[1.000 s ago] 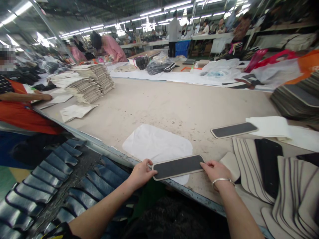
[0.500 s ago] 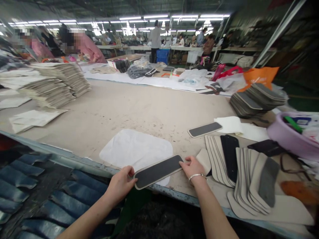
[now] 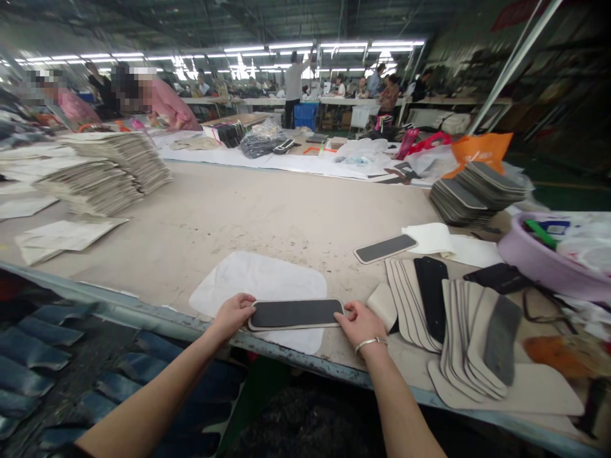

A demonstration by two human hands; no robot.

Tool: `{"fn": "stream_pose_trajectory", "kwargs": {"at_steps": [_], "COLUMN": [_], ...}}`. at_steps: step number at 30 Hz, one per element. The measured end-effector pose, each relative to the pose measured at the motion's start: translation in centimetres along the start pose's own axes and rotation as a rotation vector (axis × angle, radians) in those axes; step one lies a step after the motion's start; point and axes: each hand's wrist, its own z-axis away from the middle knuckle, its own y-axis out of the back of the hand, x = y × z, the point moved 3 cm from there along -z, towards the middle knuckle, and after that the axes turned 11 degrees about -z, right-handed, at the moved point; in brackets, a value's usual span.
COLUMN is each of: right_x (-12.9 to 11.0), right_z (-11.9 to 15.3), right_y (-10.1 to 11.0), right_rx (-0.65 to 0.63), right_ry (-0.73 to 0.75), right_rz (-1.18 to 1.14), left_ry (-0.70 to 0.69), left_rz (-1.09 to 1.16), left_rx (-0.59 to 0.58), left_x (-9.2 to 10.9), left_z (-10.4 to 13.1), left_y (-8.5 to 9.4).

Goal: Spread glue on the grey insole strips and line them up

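Note:
A long dark grey panel with a pale rim (image 3: 298, 314) is held level over a white sheet (image 3: 267, 280) near the table's front edge. My left hand (image 3: 236, 315) pinches its left end, fingers closed. At the right end, my right hand (image 3: 360, 323), with a bracelet at the wrist, grips the panel between thumb and fingers. To the right lie fanned beige panels (image 3: 405, 302), a black panel (image 3: 432, 296) and more fanned pieces (image 3: 472, 343). A similar grey panel (image 3: 386, 249) rests farther back.
Stacks of pale sheets (image 3: 109, 168) stand at the left. At the right are a stack of grey panels (image 3: 477, 191), a purple basin (image 3: 539, 261) and an orange bag (image 3: 480, 151). People in pink (image 3: 169, 98) lean over the far left.
The held panel has turned from slanting up to the right to nearly level. My left hand has moved up and left with its end. The view has shifted slightly.

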Motion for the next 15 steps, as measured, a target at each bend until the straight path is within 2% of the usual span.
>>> {"fn": "stream_pose_trajectory", "kwargs": {"at_steps": [7, 15], "right_x": [-0.2, 0.7], "right_z": [1.4, 0.9], "right_y": [-0.1, -0.5], "right_rx": [0.052, 0.054], "right_ry": [0.098, 0.084], "right_rz": [-0.045, -0.031], "left_ry": [-0.012, 0.008], "left_rz": [-0.12, -0.167], "left_rx": [-0.006, -0.024], "left_x": [0.8, 1.3], "left_z": [-1.9, -0.8], "left_y": [0.1, 0.2]}}
